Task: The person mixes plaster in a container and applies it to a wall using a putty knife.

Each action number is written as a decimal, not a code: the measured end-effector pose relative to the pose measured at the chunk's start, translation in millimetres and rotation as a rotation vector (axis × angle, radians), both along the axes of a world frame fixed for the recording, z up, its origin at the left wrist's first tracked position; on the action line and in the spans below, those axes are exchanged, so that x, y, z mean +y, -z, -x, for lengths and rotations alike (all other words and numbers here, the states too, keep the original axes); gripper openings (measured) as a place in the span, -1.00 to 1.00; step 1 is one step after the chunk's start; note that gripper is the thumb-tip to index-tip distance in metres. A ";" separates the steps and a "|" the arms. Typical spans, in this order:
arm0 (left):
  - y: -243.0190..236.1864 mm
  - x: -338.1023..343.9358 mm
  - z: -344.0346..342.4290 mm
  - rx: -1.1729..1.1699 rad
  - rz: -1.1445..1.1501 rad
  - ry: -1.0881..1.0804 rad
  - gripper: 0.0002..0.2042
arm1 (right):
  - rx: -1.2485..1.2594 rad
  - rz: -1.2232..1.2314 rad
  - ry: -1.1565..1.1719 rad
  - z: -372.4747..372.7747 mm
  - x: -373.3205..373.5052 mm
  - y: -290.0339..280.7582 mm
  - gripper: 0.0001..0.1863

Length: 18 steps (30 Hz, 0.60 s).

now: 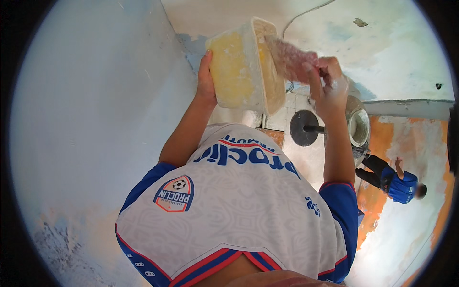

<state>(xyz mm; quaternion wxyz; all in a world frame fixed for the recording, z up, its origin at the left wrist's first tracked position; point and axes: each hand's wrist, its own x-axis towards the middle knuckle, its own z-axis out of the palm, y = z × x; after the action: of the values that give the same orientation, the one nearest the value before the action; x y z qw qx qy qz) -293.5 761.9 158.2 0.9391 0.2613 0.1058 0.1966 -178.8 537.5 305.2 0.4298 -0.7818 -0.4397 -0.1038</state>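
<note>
My left hand (pixel 206 82) grips a yellow, putty-smeared plastic tub (pixel 231 69) by its left side, tilted so its pale rim faces right. In my right hand (pixel 326 88) is a reddish-brown flat spreader (pixel 292 60), blurred by motion, pinched between thumb and fingers; its far end is at the tub's opening. Whitish residue coats some of my fingers and the tub. What lies deep inside the tub is hard to make out.
A pale patchy wall (pixel 81 119) fills the left, another surface (pixel 397 57) the upper right. Beyond my right forearm are a black disc on a post (pixel 302 125) and a bucket (pixel 358 122). A person in blue (pixel 399 186) stands near an orange-and-white patched wall (pixel 377 225).
</note>
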 end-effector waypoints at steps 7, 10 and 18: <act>11.7 25.5 6.8 0.014 -0.073 0.024 -0.40 | 0.077 -0.046 -0.065 12.1 17.8 36.7 -0.90; 23.7 31.9 8.2 0.004 -0.014 -0.006 -0.39 | 0.103 -0.056 0.008 17.3 28.5 36.2 -0.92; 44.4 37.6 6.4 -0.045 -0.086 -0.048 -0.25 | 0.257 0.065 -0.100 31.2 37.6 44.1 -0.86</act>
<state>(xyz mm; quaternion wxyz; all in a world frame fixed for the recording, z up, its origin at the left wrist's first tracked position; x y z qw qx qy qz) -299.9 799.5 113.8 0.9241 0.2944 0.0824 0.2294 -210.0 575.1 261.1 0.4614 -0.7794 -0.4225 0.0330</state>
